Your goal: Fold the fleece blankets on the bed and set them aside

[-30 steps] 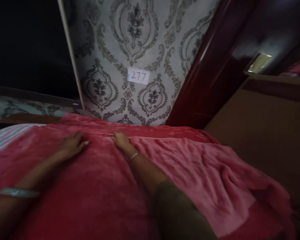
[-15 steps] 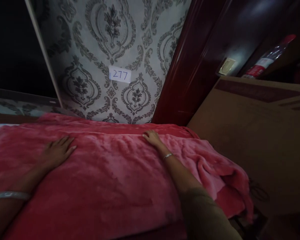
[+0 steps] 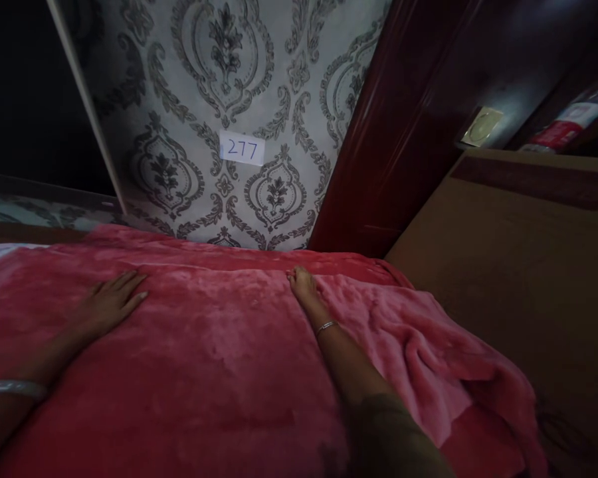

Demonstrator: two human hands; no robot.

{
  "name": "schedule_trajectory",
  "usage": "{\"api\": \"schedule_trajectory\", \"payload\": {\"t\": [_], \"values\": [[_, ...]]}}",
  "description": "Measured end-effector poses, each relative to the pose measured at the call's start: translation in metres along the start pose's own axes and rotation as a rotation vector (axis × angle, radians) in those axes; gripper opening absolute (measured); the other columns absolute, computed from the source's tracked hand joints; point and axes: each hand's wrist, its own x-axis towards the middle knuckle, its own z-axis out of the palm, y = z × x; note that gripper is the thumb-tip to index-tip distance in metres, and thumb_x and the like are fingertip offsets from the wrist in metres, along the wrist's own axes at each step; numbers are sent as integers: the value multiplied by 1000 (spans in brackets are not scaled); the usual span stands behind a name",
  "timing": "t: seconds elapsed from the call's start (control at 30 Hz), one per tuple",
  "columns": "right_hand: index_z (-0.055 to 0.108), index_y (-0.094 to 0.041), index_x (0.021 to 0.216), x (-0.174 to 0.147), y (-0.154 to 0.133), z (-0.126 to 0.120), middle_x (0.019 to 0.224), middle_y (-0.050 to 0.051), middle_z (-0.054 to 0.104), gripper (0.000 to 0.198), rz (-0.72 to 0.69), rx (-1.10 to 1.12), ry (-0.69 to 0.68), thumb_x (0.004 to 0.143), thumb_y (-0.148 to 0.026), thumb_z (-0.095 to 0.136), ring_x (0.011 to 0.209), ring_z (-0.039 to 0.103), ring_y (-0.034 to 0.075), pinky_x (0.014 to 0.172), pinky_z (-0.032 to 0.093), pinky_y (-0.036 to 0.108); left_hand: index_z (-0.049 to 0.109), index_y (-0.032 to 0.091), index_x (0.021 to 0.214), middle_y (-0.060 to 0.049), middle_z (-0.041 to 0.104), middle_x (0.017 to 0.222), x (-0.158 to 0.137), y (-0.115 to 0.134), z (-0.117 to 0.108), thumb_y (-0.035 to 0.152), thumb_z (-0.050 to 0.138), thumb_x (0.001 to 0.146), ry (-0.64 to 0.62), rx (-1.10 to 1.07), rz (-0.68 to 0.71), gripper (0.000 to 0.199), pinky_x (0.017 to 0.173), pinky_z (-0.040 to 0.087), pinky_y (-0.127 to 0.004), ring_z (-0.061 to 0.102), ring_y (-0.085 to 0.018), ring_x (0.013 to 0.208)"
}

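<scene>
A plush pinkish-red blanket (image 3: pixel 219 358) lies spread in front of me, its far edge folded near the wall. My left hand (image 3: pixel 110 302) rests flat on it at the left, fingers stretched and thumb apart. At the blanket's far edge, right of the middle, my right hand (image 3: pixel 303 284) has its fingers curled in, pinching the cloth; the fingertips are partly hidden. Loose wrinkles run across the blanket to the right of that hand.
Behind stands a patterned wall with a paper card (image 3: pixel 242 148) reading 277. A dark screen (image 3: pixel 34 99) is at the left. On the right a large cardboard box (image 3: pixel 518 279) stands beside the blanket, with a red-labelled bottle (image 3: pixel 561 131) behind it.
My right hand has curled its fingers onto the blanket's edge, and the cloth under it looks smoother. My left hand stays flat. The view has shifted slightly, with the box and bottle further right.
</scene>
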Motion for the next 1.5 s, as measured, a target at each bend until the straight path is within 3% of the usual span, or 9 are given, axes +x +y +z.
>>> {"api": "schedule_trajectory", "payload": {"t": [0.13,0.23,0.3,0.4,0.5,0.57,0.73,0.93,1.5], "values": [[64,-18,103,-6,-2,-1,112,12,68,18,11,-41,-18,97,-27,49,105,60,23,88,40,31,34,11,153,-14,29,163,0,1,-5,39,22,96,-22,-5,-20,65,120,23,-54,25,-27,151],[63,-18,108,-8,-3,-6,115,12,67,22,9,-59,-50,98,-29,48,105,61,22,86,41,31,38,6,150,-19,31,161,1,24,-24,37,23,96,-78,5,-82,64,116,27,-62,30,-33,148],[63,-18,112,-7,-3,-11,117,12,68,24,3,-70,-77,98,-31,48,106,61,22,86,41,30,41,3,147,-24,34,158,4,57,-37,39,23,97,-56,19,-77,64,114,27,-64,34,-37,146],[64,-19,114,-6,0,-21,119,11,69,29,-20,-94,-126,99,-37,48,110,62,22,87,41,29,35,4,151,-23,30,160,12,124,-43,41,24,98,-42,-35,189,66,120,20,-55,26,-33,150],[65,-19,113,-10,11,-35,116,13,71,38,-31,-139,-172,101,-47,44,110,63,25,91,40,32,29,16,156,-15,28,163,18,183,-27,49,32,96,-177,-108,385,69,123,17,-52,26,-29,151],[66,-17,114,-15,25,-46,114,15,71,41,-19,-185,-192,100,-50,46,110,64,27,93,40,35,31,20,156,-13,28,163,19,203,-11,51,33,96,-182,-109,416,68,123,15,-55,24,-29,152],[65,-17,118,-29,75,-71,117,17,71,34,13,-290,-209,99,-41,51,111,64,28,95,38,37,33,21,155,-11,29,163,20,200,18,50,29,97,-73,-137,431,66,124,10,-52,22,-27,153],[70,-18,109,-31,118,-95,114,15,72,30,70,-369,-191,99,-39,52,110,64,25,95,37,34,36,19,154,-11,31,162,28,192,23,49,29,94,-68,-164,434,68,124,11,-55,25,-28,152],[70,-18,108,-10,135,-99,120,13,69,24,91,-342,-109,96,-27,52,110,62,24,90,41,31,39,18,153,-10,34,161,32,197,18,45,28,90,-62,-93,375,69,124,17,-54,29,-28,150]]}}
